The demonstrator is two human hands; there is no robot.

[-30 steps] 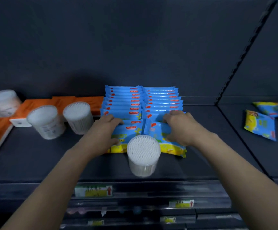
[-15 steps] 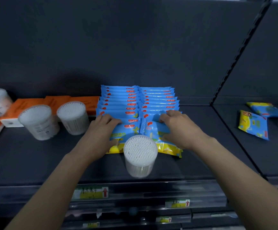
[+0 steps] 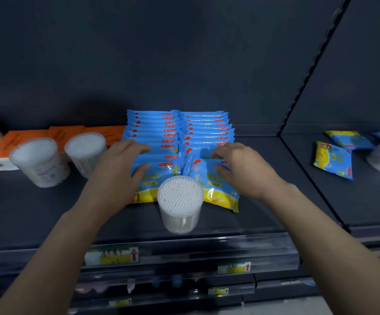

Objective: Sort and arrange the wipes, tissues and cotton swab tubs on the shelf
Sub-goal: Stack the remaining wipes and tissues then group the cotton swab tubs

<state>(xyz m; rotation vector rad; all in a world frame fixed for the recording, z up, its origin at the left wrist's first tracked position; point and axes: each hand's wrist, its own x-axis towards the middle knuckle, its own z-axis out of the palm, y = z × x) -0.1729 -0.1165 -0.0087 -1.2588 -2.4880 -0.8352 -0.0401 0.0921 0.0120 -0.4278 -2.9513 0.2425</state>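
Left hand (image 3: 118, 171) and right hand (image 3: 244, 170), fingers loosely spread, press blue-yellow wipes packs (image 3: 155, 133), two shingled rows behind cotton swab tub (image 3: 180, 202).

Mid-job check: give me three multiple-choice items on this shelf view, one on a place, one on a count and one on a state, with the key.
1. Where does the nearest cotton swab tub stand?
A. in front of the blue wipe packs, between the left hand and the right hand
B. on top of those packs
C. in a hand

2. How many rows do the blue wipe packs form?
A. one
B. two
C. four

3. What are the hands doing?
A. both lift a tub
B. both hang at the person's sides
C. each rests on a front wipe pack

Key:
1 A, the tub stands near the shelf front, before the rows.
2 B, two rows lie side by side.
3 C, fingers lie on the packs.
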